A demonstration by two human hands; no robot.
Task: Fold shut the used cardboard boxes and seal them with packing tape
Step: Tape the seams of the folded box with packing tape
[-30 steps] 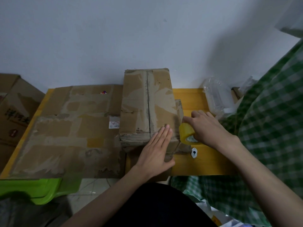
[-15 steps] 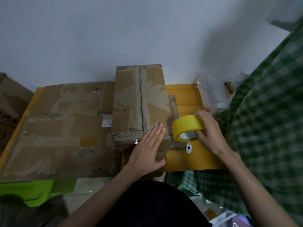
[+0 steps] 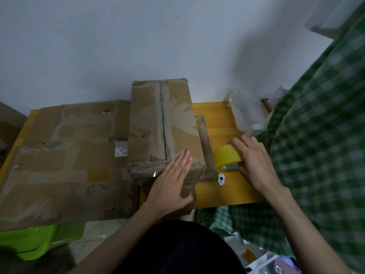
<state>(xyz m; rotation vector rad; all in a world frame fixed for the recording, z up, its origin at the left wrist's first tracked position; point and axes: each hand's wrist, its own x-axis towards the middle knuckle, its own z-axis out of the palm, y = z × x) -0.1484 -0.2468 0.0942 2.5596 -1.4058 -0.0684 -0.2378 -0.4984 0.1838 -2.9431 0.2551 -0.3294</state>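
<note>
Head-camera view: a tall, worn brown cardboard box (image 3: 164,123), its top flaps folded shut along a dark centre seam, stands on a yellow wooden table (image 3: 227,190) against a pale wall. The left hand (image 3: 171,184) lies flat with straight fingers over the box's near top edge, palm down its front face. Just right of the box, the right hand (image 3: 254,165) grips a roll of yellow packing tape (image 3: 227,158), fingers curled over its outer band, the roll touching the tabletop and close beside the box's lower side flap. A small white plastic cutter (image 3: 221,179) with a black keyhole mark lies on the table right below the roll. Left of the box, a broad flattened cardboard sheet (image 3: 65,161) overhangs the table's near edge and bears a small white printed label (image 3: 121,151), its writing too small to read. Crumpled clear plastic packaging (image 3: 246,113) sits at the far right corner, beside green checked fabric (image 3: 316,145). Bare tabletop remains between the box and the fabric. A bright green plastic item (image 3: 37,240) shows below the sheet.
</note>
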